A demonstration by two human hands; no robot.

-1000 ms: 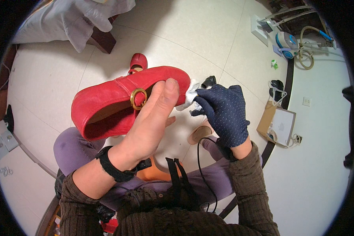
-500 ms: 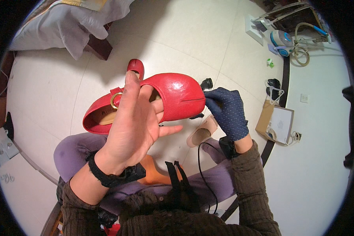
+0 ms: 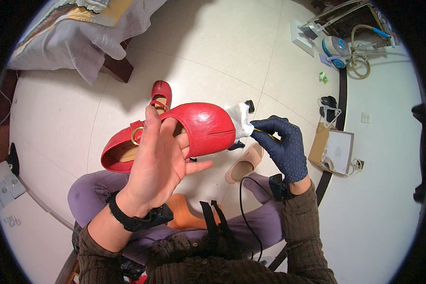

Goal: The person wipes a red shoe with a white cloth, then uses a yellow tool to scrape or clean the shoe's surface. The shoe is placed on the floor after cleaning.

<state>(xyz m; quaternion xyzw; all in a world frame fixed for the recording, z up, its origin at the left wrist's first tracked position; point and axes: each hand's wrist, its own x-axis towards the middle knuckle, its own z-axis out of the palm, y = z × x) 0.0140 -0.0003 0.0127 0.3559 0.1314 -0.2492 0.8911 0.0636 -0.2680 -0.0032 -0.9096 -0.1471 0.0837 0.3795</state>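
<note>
A glossy red shoe (image 3: 206, 125) with a strap, a gold ring buckle and a split-seamed toe is held up over my lap, its toe to the right. My bare left hand (image 3: 161, 161) holds it, with fingers tucked into the opening and the thumb up along the side. Just right of the toe, my right hand (image 3: 281, 146), in a dark blue dotted glove, pinches a thin yellow thing (image 3: 259, 130) whose kind is mostly hidden by the fingers. Its fingertips are apart from the shoe. A white cloth (image 3: 241, 120) shows between toe and glove; whether they touch it, I cannot tell.
Another red shoe (image 3: 161, 94) stands on the tiled floor beyond. A small black object (image 3: 250, 106) sits by the white cloth. At right are an open carton (image 3: 333, 149) and a blue-white appliance (image 3: 336, 49) with a hose. A draped bed (image 3: 87, 35) is far left.
The red shoe has shifted left and down a little in view. My right hand has come away from the toe, to the right and lower. The white cloth now shows beyond it.
</note>
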